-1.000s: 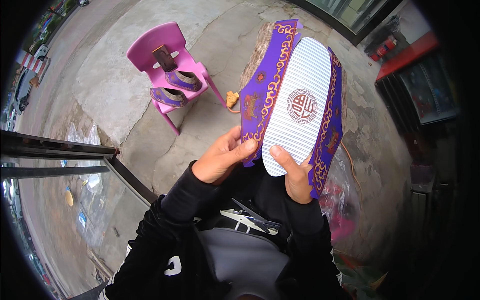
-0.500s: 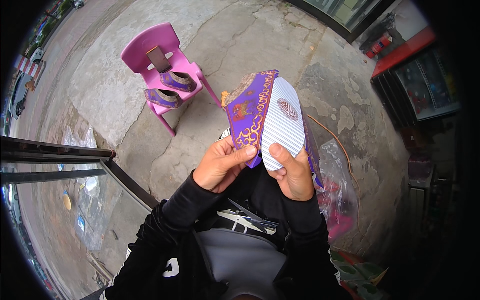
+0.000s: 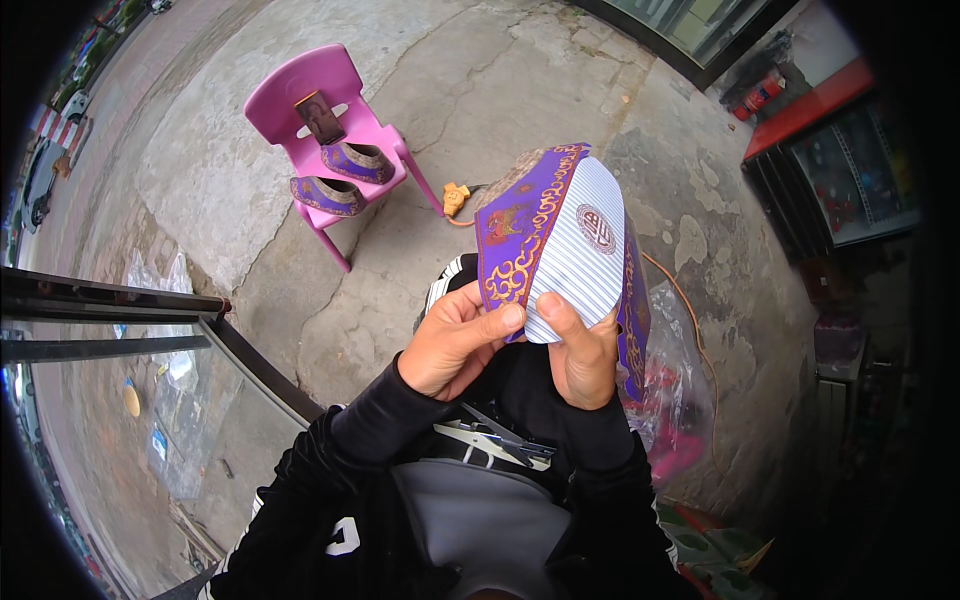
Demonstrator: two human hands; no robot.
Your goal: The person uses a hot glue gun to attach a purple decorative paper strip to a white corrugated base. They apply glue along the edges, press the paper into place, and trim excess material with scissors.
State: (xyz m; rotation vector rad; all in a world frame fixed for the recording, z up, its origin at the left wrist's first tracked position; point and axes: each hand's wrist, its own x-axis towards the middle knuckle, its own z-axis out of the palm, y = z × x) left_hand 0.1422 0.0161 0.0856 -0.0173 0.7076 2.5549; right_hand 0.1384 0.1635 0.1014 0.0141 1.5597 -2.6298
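- While my left hand [image 3: 450, 346] pinches the upper [image 3: 514, 225], my right hand [image 3: 585, 360] grips the sole [image 3: 580, 262].
- Upper's near end: apparently unjoined.
- Purple shoes [image 3: 325, 201] on chair [image 3: 288, 88]: apparently formed.

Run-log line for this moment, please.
left hand: pinching purple patterned panel | right hand: gripping striped sole, thumb on near end | pink chair: two purple shoe-shaped pieces on seat

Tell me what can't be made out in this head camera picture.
Left hand: head view, some fingertips hidden behind the purple fabric.
Right hand: head view, most fingers hidden behind the striped sole.
Clear plastic bag: head view, contents obscured by crinkled plastic.
Red-topped cabinet: head view, contents too small and dim.
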